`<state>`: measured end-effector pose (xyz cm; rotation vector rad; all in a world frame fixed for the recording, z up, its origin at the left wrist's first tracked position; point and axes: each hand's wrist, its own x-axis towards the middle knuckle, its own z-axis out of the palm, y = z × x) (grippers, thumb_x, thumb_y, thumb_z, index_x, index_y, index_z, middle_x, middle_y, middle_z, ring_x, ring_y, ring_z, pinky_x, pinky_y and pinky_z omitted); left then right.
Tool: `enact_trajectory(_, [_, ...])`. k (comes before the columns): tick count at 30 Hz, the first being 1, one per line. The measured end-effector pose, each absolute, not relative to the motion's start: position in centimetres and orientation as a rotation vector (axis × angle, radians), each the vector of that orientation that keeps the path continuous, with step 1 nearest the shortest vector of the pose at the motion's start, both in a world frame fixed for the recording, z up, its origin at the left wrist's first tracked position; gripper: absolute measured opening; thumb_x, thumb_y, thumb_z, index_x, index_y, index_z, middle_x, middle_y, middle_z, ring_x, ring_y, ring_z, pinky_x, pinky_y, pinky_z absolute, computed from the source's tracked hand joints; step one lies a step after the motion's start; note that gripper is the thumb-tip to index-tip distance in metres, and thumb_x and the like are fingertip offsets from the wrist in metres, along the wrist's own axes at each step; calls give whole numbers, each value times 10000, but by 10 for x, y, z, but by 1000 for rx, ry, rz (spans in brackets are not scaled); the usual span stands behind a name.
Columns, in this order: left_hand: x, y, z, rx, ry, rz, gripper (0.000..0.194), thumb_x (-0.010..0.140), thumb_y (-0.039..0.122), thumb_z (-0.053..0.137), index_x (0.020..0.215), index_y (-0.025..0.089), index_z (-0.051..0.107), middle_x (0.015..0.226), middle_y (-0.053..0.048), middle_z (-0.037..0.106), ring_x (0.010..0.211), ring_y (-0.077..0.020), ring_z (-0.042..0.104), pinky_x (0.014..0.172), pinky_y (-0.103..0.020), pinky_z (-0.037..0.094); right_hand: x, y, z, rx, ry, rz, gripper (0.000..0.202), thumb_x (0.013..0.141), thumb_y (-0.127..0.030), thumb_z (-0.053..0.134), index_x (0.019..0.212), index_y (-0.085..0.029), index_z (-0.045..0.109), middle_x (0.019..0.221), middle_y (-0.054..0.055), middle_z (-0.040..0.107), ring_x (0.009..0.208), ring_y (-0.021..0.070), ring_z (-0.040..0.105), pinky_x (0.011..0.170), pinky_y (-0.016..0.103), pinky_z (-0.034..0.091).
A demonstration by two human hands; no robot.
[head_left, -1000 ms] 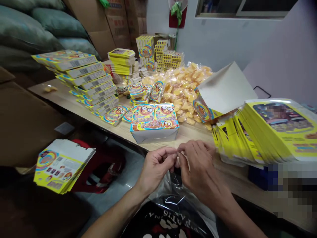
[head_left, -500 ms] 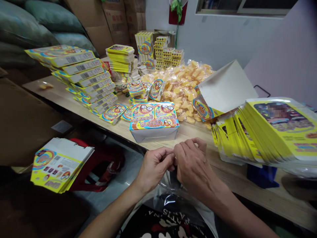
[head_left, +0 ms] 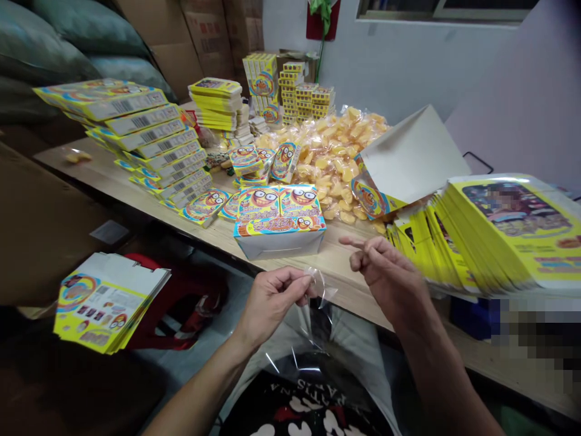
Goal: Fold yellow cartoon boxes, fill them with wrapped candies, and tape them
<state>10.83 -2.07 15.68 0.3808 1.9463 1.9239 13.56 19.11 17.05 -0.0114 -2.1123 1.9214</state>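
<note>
My left hand [head_left: 276,300] is closed in a pinch at the near table edge, thumb against fingers. It grips a clear plastic film [head_left: 324,290] whose thin sheet hangs down over my lap; whether it is a bag, I cannot tell. My right hand [head_left: 393,269] is apart from the film, over the table to the right. Its index finger points left, the other fingers are partly curled, and I see nothing held. Just beyond my hands stands a display box [head_left: 280,242] with two yellow cartoon-face boxes [head_left: 299,200] showing in its top.
Wrapped yellow candies [head_left: 336,157] lie in a heap behind. At right are an open-flapped carton [head_left: 408,163] and stacked yellow cards [head_left: 512,242]. Cartoon boxes [head_left: 154,142] are stacked at left. Flat cartons [head_left: 109,297] rest on a red stool [head_left: 200,309] below the table.
My hands were together at the table edge. The right hand has moved away to the right with its index finger extended, while the left keeps its pinch, and the film now shows beside it.
</note>
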Motion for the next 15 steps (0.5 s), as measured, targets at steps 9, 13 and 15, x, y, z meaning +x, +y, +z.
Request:
enact_trajectory(9, [119,-6,162,611,2075,1810,253,938,339,618,876,158,783,764,-31,691,689,-138,584,664,-220,468,172,145,196,290,-2699,587,161,912,-77,446,887,-183,564,885,81,593,850,239,514,782,412,359])
enact_trajectory(13, [122,-5,162,670,2125,1760,252,940,340,618,939,169,803,771,-30,700,690,-143,586,671,-227,465,171,143,188,309,-2645,457,217,902,-59,390,810,-192,534,821,82,564,777,238,466,713,407,328])
enact_trajectory(15, [123,-5,164,628,2086,1804,252,934,350,632,926,168,806,756,-32,703,673,-139,585,649,-222,462,171,145,183,280,-2611,553,210,896,-61,383,801,-200,509,812,75,559,780,234,476,716,403,336])
